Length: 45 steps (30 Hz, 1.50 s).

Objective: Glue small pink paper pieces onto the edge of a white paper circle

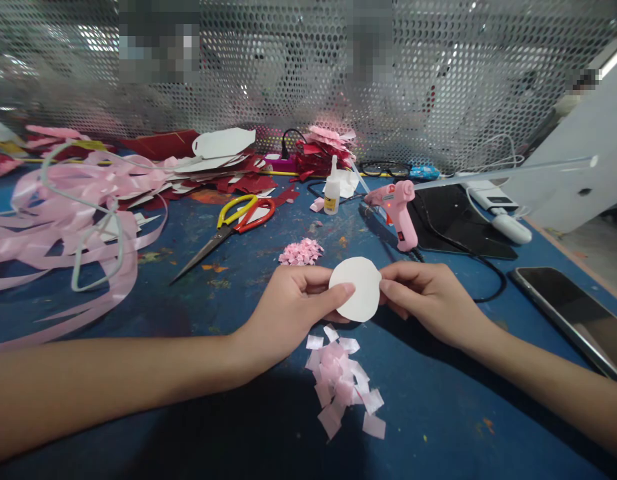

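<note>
A white paper disc (357,288) is held a little above the blue table (198,307) between both hands. My left hand (293,303) pinches its left edge with thumb and fingers. On the disc's right edge my right hand (428,300) is closed with its fingertips. Just below the disc lies a heap of small pink ribbon squares (343,383). A smaller cluster of pink folded pieces (301,252) sits beyond the hands.
Yellow-and-red scissors (228,227), a glue bottle (331,190) and a pink hot glue gun (401,210) with its cord lie behind. Loose pink ribbon (68,220) covers the left. A phone (573,317) lies right. A perforated metal screen (438,87) closes the back.
</note>
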### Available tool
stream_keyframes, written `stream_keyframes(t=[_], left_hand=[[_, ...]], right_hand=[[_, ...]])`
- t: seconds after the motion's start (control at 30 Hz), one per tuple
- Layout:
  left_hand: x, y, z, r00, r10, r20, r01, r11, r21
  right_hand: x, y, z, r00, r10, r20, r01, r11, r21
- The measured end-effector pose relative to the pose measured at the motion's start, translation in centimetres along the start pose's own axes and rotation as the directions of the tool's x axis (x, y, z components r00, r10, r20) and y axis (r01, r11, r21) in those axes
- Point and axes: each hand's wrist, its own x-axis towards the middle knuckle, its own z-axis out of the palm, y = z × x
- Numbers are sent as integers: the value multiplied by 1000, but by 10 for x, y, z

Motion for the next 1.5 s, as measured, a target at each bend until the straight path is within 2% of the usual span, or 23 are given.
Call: stream_keyframes(t=[0.23,0.47,0.63,1.07,1.27,1.43,1.5], left_hand=[[1,-1,-1,1000,1,-15,-1,999,36],[3,-1,0,1000,-6,-4,6,1000,-18],[3,-3,-1,1000,7,1,-7,1000,3],[5,-2,-2,999,-3,-46,5,999,37],[7,-7,-4,998,37,-45,-40,997,-64],[12,-4,-5,993,51,-106,-64,991,-120],[14,-3,-5,989,70,-130,-85,990,-113]], right_hand=[[-1,1,-1,1000,6,11,-6,1000,16],[-1,2,-1,1000,14,25,-14,1000,19],[0,1,-1,1000,-3,25,3,1000,12],[1,3,-1,999,-33,28,34,999,-32],[-2,5,1,994,-9,-111,7,1000,-12],[-4,7,0,969,-52,-241,33,996,-81],[-3,8,1,967,-70,-245,42,992,-117]])
